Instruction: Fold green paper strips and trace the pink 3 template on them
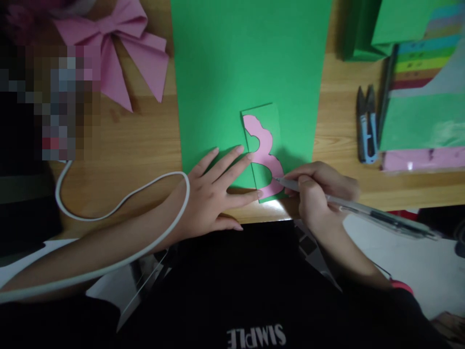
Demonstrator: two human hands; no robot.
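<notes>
A pink paper cutout [267, 140] with a wavy outline, shaped much like a 3, lies on a small folded green paper [262, 178] near the table's front edge. My left hand [214, 194] is spread flat, with fingertips touching the cutout and the green paper's left side. In my right hand [319, 189] I grip a pen [363, 208]. Its tip rests at the lower right curve of the cutout. Beneath both papers is a large green sheet [247, 58].
A folded pink paper bow [119, 43] lies at the upper left. Blue-handled thread snips [367, 128] sit to the right, beside a packet of coloured paper [421, 121]. A green folded paper piece [366, 34] stands at the upper right. A white cable [136, 194] loops over my left forearm.
</notes>
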